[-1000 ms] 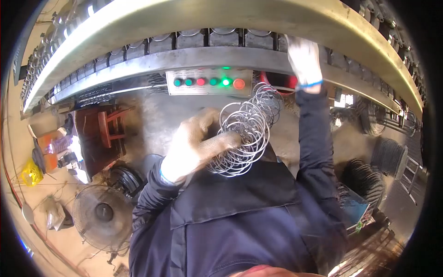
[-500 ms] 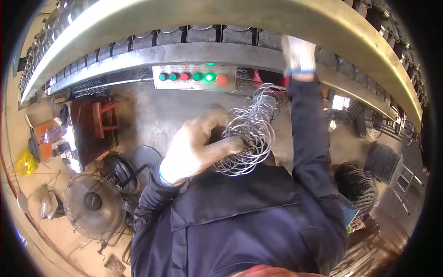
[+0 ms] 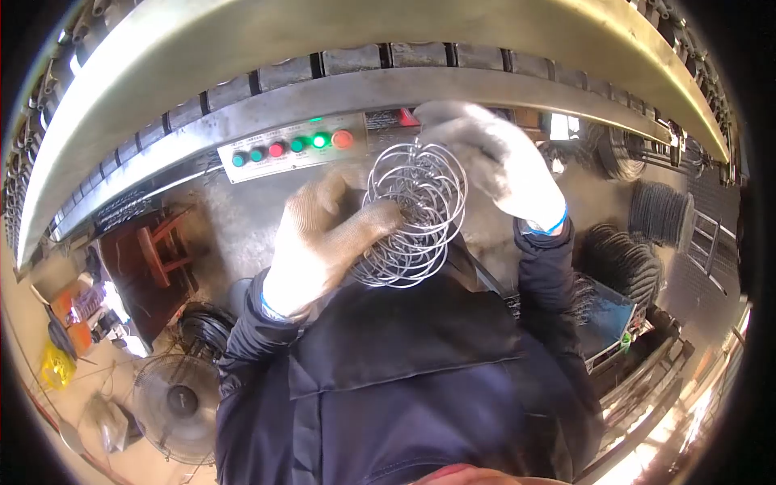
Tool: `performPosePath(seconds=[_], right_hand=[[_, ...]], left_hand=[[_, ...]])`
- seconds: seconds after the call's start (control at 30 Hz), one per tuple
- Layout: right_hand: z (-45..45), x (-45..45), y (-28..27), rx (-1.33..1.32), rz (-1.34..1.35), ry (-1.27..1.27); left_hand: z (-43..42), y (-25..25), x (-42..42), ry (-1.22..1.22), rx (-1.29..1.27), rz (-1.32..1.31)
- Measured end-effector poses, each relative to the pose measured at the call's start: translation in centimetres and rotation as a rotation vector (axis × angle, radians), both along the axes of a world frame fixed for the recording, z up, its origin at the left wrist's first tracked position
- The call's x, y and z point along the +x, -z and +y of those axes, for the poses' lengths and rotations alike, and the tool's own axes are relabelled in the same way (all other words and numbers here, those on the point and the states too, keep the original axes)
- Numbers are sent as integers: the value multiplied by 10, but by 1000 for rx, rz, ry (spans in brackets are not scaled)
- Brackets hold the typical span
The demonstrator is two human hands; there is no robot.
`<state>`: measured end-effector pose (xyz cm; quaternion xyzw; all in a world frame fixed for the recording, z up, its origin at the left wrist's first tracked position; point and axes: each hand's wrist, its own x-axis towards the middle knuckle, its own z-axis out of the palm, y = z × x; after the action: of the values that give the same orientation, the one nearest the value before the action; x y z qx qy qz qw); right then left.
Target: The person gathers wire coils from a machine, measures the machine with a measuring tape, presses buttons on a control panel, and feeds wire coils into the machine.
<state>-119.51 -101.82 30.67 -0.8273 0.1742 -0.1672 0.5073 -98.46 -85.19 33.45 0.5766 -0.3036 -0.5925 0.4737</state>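
Note:
A bundle of shiny wire rings (image 3: 420,214) hangs before my chest. My left hand (image 3: 327,238), in a light knitted glove, is closed around the left side of the bundle, thumb across the rings. My right hand (image 3: 493,158), gloved too, is at the bundle's upper right, its fingers bent toward the top rings. Motion blurs those fingertips, and whether they pinch a ring cannot be made out. Beyond both hands runs a metal rail (image 3: 364,90) with a row of dark metal blocks (image 3: 352,61) behind it.
A control panel (image 3: 291,149) with coloured buttons, one lit green, sits under the rail. A curved beam (image 3: 388,24) spans the top. At the left are a fan (image 3: 182,400) and a dark red table (image 3: 145,275). Wire coils (image 3: 618,263) and a blue bin (image 3: 606,315) stand at the right.
My right hand has come down from the row of blocks to the top of the ring bundle. My left hand still grips the bundle. The view has shifted, and the panel appears further left.

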Motion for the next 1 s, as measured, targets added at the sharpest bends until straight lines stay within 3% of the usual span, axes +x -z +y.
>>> performPosePath(seconds=[0.07, 0.2, 0.23, 0.27, 0.33, 0.4, 0.43, 0.5, 0.57, 0.63, 0.7, 0.83, 0.93, 1.0], right_hand=[[-4, -7, 7, -3, -8, 130], [-10, -6, 22, -248, -214, 50], [-10, -16, 29, 113, -284, 167], [-14, -26, 44, 237, -357, 316], [-41, -31, 92, -149, -328, 621], [-92, -26, 132, -489, -257, 739], [-105, -24, 132, -482, -259, 733], [-129, -14, 109, -1292, 28, 716], [-130, -11, 97, -1538, 100, 700], [-106, -12, 89, -1269, -138, 740], [-118, -14, 114, -1232, 2, 771], [-154, 12, 115, -1780, 510, 684], [-171, 2, 108, -1650, 227, 638], [-172, -9, 105, -1649, 147, 595]], left_hand=[[-2, -1, -8, -52, -7, 21], [3, -7, -27, -145, -13, 28], [7, -6, -34, -139, 12, -40], [11, -5, -40, -130, 39, -108], [14, -4, -53, -128, 89, -189], [12, -6, -70, -155, 73, -63], [11, -7, -77, -147, 113, -96], [15, -2, -89, -152, 71, -120], [18, 1, -96, -152, 62, -103], [19, 2, -102, -171, 47, -126], [22, 6, -109, -204, 54, -160], [28, 4, -118, -209, 100, -206], [33, 4, -122, -213, 126, -229], [35, 7, -125, -243, 2, -350]])
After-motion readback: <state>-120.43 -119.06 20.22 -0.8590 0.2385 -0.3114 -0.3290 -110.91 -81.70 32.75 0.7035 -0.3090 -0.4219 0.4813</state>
